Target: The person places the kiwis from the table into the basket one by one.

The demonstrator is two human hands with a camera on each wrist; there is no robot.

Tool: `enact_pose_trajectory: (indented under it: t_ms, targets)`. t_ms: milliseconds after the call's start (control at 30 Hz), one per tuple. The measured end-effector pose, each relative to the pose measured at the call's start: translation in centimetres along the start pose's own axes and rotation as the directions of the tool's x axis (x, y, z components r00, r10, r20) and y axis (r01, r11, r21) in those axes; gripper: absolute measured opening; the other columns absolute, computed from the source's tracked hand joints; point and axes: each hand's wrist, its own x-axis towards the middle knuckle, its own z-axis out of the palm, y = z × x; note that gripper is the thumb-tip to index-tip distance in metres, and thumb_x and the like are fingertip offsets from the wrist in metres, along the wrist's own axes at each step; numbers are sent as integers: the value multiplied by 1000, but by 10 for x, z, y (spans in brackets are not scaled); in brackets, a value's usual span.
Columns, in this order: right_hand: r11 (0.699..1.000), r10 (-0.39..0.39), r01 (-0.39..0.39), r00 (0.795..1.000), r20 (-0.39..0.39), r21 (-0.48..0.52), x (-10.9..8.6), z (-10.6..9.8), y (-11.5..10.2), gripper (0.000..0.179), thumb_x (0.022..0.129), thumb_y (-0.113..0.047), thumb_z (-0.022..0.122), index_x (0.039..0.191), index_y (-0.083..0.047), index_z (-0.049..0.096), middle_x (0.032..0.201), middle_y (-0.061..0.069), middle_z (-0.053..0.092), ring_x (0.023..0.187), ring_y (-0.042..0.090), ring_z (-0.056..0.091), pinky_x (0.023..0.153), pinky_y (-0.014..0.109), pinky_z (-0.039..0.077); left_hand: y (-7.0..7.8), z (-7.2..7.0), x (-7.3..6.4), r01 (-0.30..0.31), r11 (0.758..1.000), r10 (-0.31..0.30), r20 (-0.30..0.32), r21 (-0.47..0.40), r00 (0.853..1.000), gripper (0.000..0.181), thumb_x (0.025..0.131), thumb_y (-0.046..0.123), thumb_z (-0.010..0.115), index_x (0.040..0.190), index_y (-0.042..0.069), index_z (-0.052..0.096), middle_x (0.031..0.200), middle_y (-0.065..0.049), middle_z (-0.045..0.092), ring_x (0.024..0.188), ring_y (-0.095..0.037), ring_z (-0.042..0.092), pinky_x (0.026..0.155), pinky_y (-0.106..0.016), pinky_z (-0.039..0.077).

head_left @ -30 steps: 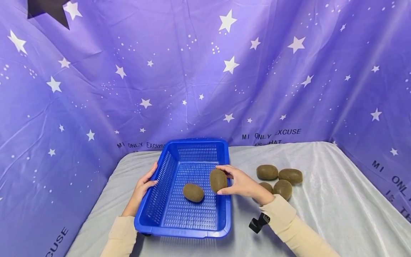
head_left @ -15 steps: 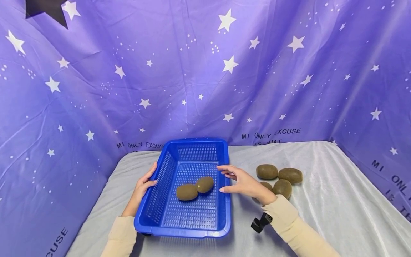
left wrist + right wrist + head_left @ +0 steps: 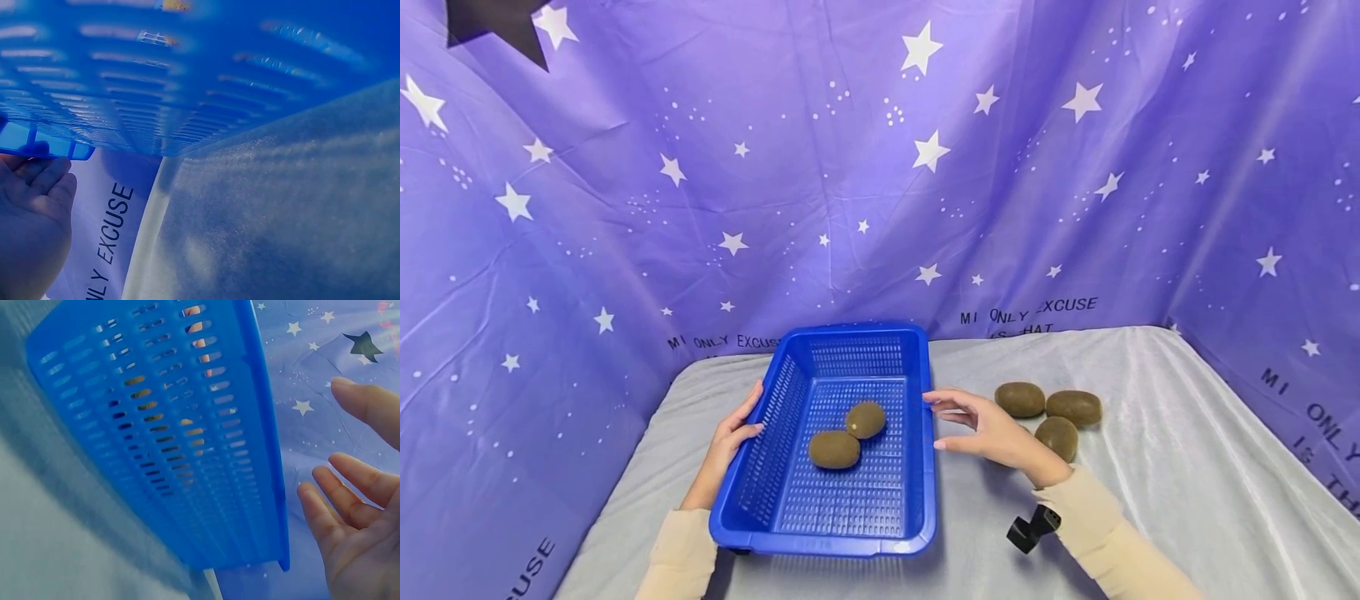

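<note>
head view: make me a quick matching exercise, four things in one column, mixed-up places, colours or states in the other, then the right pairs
Column one
1. left hand
2. right hand
3. basket
4. cloth

Column two
A. pale grey, spread below the basket
B. blue, with two brown fruits inside
C. touching the basket's left edge
D. holding nothing, near the basket's right edge

Right pairs: 1-C, 2-D, 3-B, 4-A
</note>
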Motion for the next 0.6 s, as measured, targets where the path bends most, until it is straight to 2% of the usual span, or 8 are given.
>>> enact_pose_trajectory:
  t_ms: [67,167,267,333,400,500,600]
  targets:
    - [1000,-2,2,1000,-12,-15,-5,-3,1,56,80,-7,72,130,4,50,132,19,52,119,32,51,99,35,41,-1,0,0,-10,1000,10,4,-2,1000,60,91,-9,38,146,-7,15,155,-18,1,132,4,28,101,-13,32]
    - [1000,8,-8,1000,-28,-24,-12,-8,3,54,80,-4,72,129,4,51,131,18,54,117,20,53,98,32,42,-2,-1,0,-31,999,30,3,11,1000,60,90,-10,38,145,-8,15,156,-15,5,134,4,26,102,-12,29]
    - [1000,24,-25,999,-34,-12,-19,-13,6,53,81,-5,72,129,4,51,131,19,53,115,7,52,98,28,43,-2,-1,0,-25,999,25,1,23,1000,60,90,-9,39,146,-7,17,157,-6,11,134,3,25,102,-12,29]
    - [1000,30,-29,999,-37,5,-25,-17,7,53,81,-6,72,129,4,51,131,20,53,115,4,52,98,27,42,-1,-1,0,-20,1000,20,-1,24,1000,60,90,-9,39,146,-6,17,157,-4,12,136,1,24,102,-11,28]
    - [999,32,-31,998,-45,17,-30,-21,10,53,81,-5,71,128,5,51,130,21,52,114,3,52,97,24,42,-1,0,0,-18,999,18,-5,27,1000,60,90,-8,40,146,-6,18,157,-7,11,137,-1,22,102,-11,28]
    - [1000,27,-26,997,-66,10,-37,-29,14,51,81,-3,70,128,7,51,129,22,52,113,2,52,96,22,42,0,0,0,-17,1000,17,-3,22,1000,60,90,-9,40,146,-6,18,155,-17,4,137,-2,22,102,-12,29]
    - [999,37,-38,994,-101,-13,-44,-37,17,50,81,-3,70,127,7,52,127,24,52,112,0,52,96,23,43,1,1,-1,3,1000,-3,-9,12,1000,60,91,-8,39,147,-5,17,155,-18,3,134,2,27,101,-12,31]
